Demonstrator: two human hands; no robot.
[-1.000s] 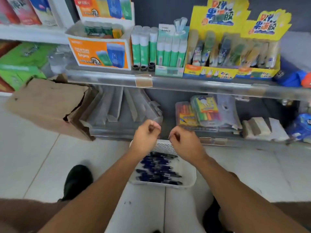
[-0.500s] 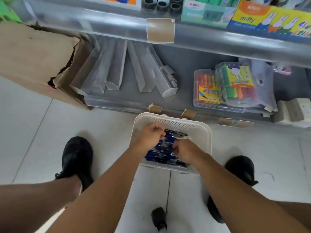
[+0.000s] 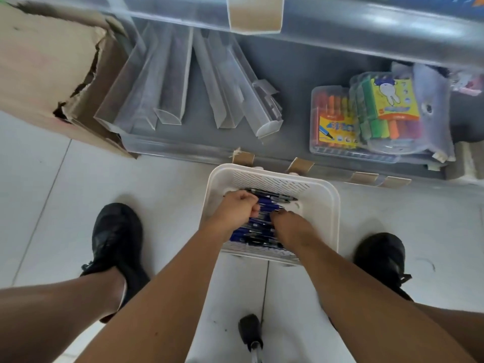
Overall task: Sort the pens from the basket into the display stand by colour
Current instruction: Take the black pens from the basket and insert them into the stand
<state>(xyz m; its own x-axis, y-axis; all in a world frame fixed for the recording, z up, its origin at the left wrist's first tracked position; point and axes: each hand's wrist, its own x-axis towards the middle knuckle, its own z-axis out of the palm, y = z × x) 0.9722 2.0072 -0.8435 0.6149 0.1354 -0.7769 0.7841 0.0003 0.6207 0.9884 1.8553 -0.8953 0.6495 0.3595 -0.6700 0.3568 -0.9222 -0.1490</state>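
Note:
A white slotted basket (image 3: 330, 205) stands on the floor tiles in front of the bottom shelf, between my feet. Several blue pens (image 3: 267, 205) lie side by side in it, with a black pen (image 3: 275, 197) at the far end of the pile. My left hand (image 3: 238, 208) is in the basket with its fingers curled round the left ends of the pens. My right hand (image 3: 292, 227) reaches into the pile from the right, back of the hand up, and its fingertips are hidden among the pens.
Clear plastic channels (image 3: 170, 85) lie on the grey bottom shelf behind the basket, and marker packs (image 3: 366, 116) are at its right. A torn cardboard box (image 3: 44, 69) stands at the left. My black shoes (image 3: 115, 239) flank the basket. A small black object (image 3: 250, 330) lies near me.
The view has dropped from the upper shelves to the floor. Both hands have gone down from above the basket into it and now rest among the pens.

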